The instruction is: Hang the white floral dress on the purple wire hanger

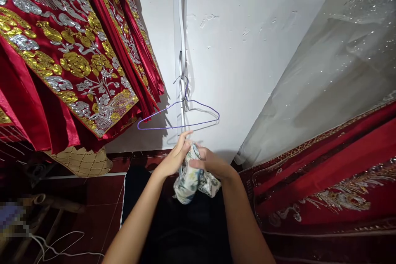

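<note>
My left hand [175, 156] and my right hand [208, 163] are both closed on a bunched piece of white cloth with a blue and green floral print [190, 181], held in front of me. Its loose ends hang below my fingers. Just above my hands an empty purple wire hanger [173, 126] hangs on a hook against the white wall [241, 57]. A black garment [179, 222] lies beneath my forearms.
Red garments with gold and silver embroidery [62, 57] hang at the left. More red embroidered cloth under clear plastic [324, 161] fills the right. A woven gold piece [80, 161], a red tiled floor [99, 198] and a white cord [58, 247] lie lower left.
</note>
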Action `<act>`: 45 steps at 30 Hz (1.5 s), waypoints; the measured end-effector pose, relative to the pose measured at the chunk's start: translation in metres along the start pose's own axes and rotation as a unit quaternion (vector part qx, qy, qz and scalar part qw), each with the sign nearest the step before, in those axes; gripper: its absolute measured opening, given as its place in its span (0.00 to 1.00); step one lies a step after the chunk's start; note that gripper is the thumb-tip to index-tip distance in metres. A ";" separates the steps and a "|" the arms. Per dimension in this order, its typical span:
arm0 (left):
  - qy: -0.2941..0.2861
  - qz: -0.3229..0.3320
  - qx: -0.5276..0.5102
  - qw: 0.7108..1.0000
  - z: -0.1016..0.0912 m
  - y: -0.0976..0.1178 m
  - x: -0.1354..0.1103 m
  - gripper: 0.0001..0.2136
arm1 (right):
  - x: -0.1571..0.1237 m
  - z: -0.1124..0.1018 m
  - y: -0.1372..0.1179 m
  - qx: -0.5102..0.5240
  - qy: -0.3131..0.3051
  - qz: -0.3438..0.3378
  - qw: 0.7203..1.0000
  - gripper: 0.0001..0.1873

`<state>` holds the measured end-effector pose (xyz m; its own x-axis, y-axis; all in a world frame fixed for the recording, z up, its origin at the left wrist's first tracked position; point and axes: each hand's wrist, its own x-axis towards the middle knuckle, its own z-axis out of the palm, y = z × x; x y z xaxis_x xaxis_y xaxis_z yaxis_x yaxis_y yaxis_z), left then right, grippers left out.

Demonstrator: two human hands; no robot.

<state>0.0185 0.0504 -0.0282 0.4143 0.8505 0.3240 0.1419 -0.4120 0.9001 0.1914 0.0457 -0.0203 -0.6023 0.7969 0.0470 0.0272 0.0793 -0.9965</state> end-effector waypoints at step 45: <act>0.006 0.103 0.415 0.904 -0.134 0.020 0.056 0.15 | -0.017 -0.139 -0.021 -0.258 0.413 -0.089 0.869 0.23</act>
<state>-0.0761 0.1336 0.0472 0.4996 0.7292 0.4677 0.6909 -0.6611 0.2927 0.3117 0.1137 0.0092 0.1393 0.8852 0.4439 0.4754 0.3334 -0.8141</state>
